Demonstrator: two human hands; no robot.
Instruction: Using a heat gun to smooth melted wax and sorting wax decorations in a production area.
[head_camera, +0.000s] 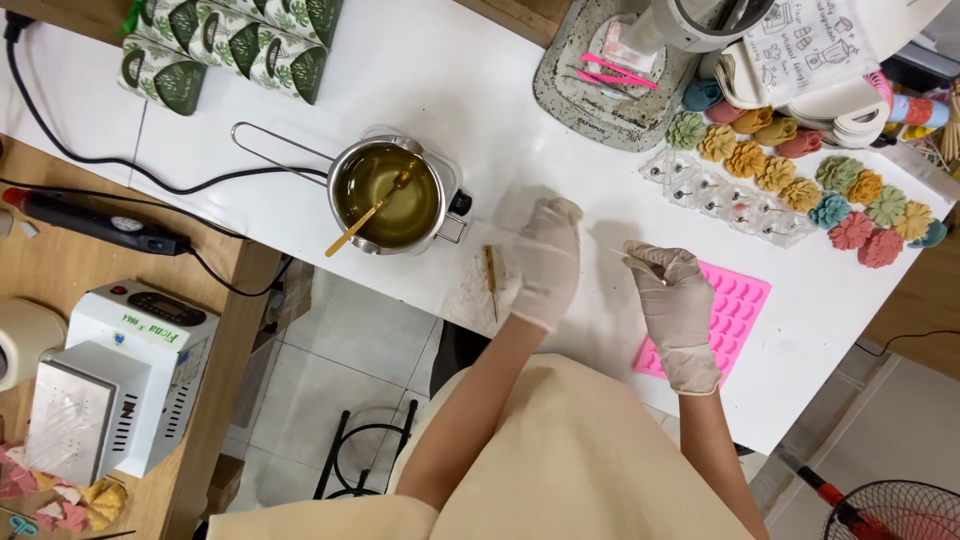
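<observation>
White latex gloves are worn on both hands. The left hand (547, 262) is laid on the white bench (400, 80), fingers loosely curled and holding nothing, just beside a small gold-coloured tool (490, 280) lying on a scrap of paper (470, 295). The right hand (672, 305) is pinched shut on a thin pale wick (622, 255) at its fingertips, above the edge of a pink silicone mould (735, 310). A steel pot (388, 194) of yellow liquid is seen left of the hands, a gold spoon (365, 218) resting in it. Coloured flower-shaped pieces (800, 170) are grouped at the bench's far right.
</observation>
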